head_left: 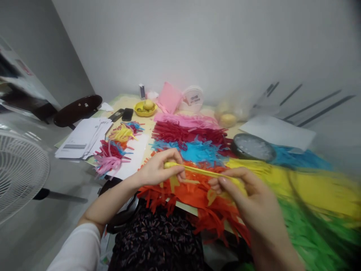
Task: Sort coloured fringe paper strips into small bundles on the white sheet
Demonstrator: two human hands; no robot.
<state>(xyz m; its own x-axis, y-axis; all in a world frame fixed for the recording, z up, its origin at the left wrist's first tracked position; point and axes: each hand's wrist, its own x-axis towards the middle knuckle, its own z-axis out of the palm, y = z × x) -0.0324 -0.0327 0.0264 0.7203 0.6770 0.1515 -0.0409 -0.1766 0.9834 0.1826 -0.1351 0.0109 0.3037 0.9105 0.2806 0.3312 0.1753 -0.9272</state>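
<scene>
A thin twisted strip of yellow crepe paper (201, 171) is stretched between my two hands above the table. My left hand (160, 167) pinches its left end, where a small rounded tip sticks up past the thumb. Its other end is gripped by my right hand (248, 192), with thumb and fingers closed round it and some loose yellow fringe hanging below. Under both hands lies orange fringed paper (194, 192), partly drooping over the table's front edge. Blue fringed paper (197, 150) and dark red fringed paper (183, 131) lie behind it.
Yellow paper (310, 186) and green fringed paper (313, 229) cover the right side. A dark bowl (254, 147) sits behind them. At left are multicoloured tassels (113, 154), stacked printed sheets (84, 137), phones (127, 114) and a yellow fruit dish (145, 109). A fan (21, 173) stands beside the table.
</scene>
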